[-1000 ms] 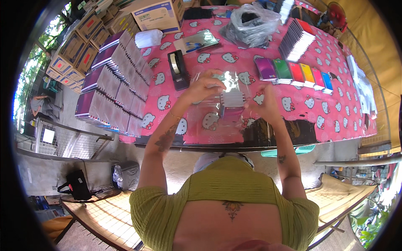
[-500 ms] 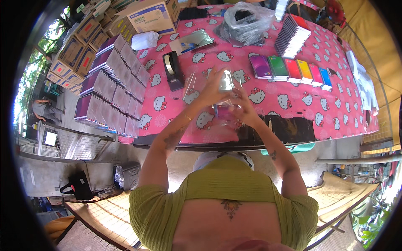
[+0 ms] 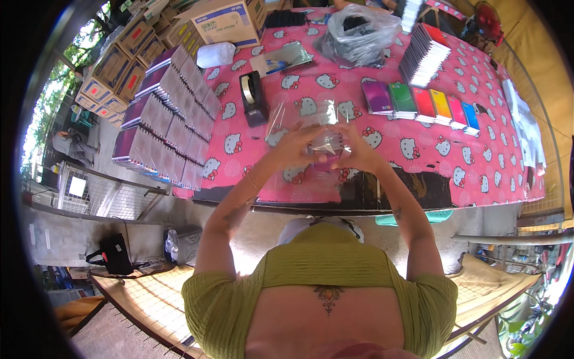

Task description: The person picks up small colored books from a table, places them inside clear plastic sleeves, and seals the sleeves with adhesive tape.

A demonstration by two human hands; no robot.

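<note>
Near the table's front edge, my left hand (image 3: 294, 147) and my right hand (image 3: 360, 153) curl in from either side of a small pack wrapped in clear plastic (image 3: 327, 143). Something purple shows through its lower end, and glare on the film hides most of the contents. Loose film spreads out under my left hand, over the pink cartoon-print tablecloth (image 3: 327, 82). Beyond that hand stands a black tape dispenser (image 3: 253, 102). To the right of my hands lies a row of small spiral notebooks (image 3: 423, 105) in several colours.
Tall stacks of spiral notebooks (image 3: 167, 125) fill the left side. A carton (image 3: 230, 24) and a large clear plastic bag (image 3: 357, 36) stand at the back. More notebooks (image 3: 423, 55) are piled at back right. The tablecloth is torn along the front, baring a dark tabletop (image 3: 412, 184).
Both hands have come down toward me with the wrapped pack. My left hand has shifted from the pack's upper end to its side, and the view has tilted slightly.
</note>
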